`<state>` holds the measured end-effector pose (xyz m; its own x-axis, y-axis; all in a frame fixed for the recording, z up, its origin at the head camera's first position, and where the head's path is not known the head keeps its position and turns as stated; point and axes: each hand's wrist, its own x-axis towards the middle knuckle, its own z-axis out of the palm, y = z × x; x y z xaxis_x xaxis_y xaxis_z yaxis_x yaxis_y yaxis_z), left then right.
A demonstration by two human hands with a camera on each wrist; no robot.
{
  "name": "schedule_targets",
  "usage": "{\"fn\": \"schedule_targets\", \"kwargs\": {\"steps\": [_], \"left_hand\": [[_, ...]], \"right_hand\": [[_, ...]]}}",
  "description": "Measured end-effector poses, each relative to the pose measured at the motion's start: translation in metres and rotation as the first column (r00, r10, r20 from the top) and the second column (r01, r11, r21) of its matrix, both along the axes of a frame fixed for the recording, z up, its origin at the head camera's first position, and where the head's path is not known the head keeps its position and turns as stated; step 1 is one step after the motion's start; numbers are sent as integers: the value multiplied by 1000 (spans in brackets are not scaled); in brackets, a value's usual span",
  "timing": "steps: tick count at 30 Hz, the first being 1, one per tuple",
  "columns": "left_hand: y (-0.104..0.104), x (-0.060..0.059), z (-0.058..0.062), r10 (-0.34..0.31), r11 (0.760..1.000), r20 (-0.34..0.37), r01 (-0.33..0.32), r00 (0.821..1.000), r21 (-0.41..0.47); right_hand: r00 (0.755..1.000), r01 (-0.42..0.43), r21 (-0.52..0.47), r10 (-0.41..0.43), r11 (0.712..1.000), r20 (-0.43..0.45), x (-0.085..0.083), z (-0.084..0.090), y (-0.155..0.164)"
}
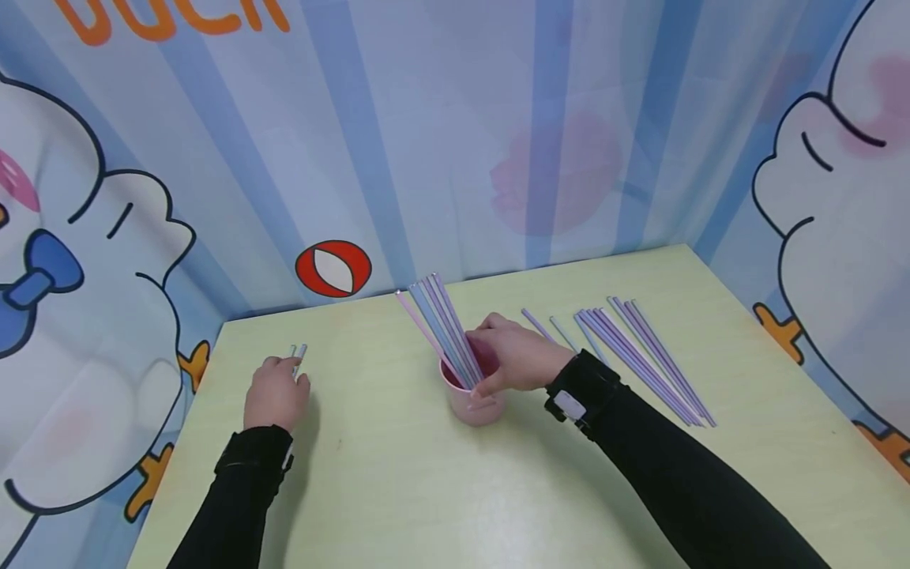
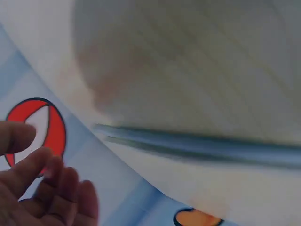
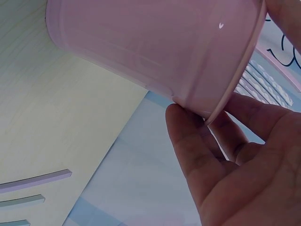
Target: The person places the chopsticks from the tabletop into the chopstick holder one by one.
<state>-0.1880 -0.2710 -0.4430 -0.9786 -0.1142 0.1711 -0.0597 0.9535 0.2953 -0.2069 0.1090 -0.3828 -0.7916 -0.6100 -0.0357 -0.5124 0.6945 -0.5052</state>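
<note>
A pink cup [image 1: 472, 414] stands upright near the middle of the table, holding a bundle of thin, shiny straw-like sticks [image 1: 441, 328] in pink, blue and purple. My right hand [image 1: 522, 356] grips this cup by its rim, thumb on the near side; in the right wrist view fingertips press the cup wall [image 3: 155, 52] just below the lip. Over at the left, my left hand [image 1: 276, 395] hovers beside two pale bluish sticks [image 1: 302, 357]. In the left wrist view its fingers are loosely bent with nothing between them, and the two sticks [image 2: 211, 147] lie apart from them.
Several purple, blue and pale sticks [image 1: 640, 359] lie spread on the table [image 1: 398, 490] right of the cup. Behind the table hangs a blue striped cloth [image 1: 455, 158] with cartoon prints, which also closes off both sides.
</note>
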Motion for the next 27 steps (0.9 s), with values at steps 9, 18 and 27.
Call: {"fn": "schedule_targets", "kwargs": {"steps": [9, 18, 27], "left_hand": [[-18, 1, -20, 102, 990, 168, -84, 981, -111], [-19, 0, -27, 98, 991, 174, -79, 980, -110], [-12, -1, -21, 31, 984, 154, -3, 988, -179]], "right_hand": [[1000, -1, -1, 1, 1000, 1, 1, 3, -1], [1000, 20, 12, -20, 1000, 11, 1, 2, -2], [999, 27, 9, -28, 1000, 20, 1, 2, 0]]}}
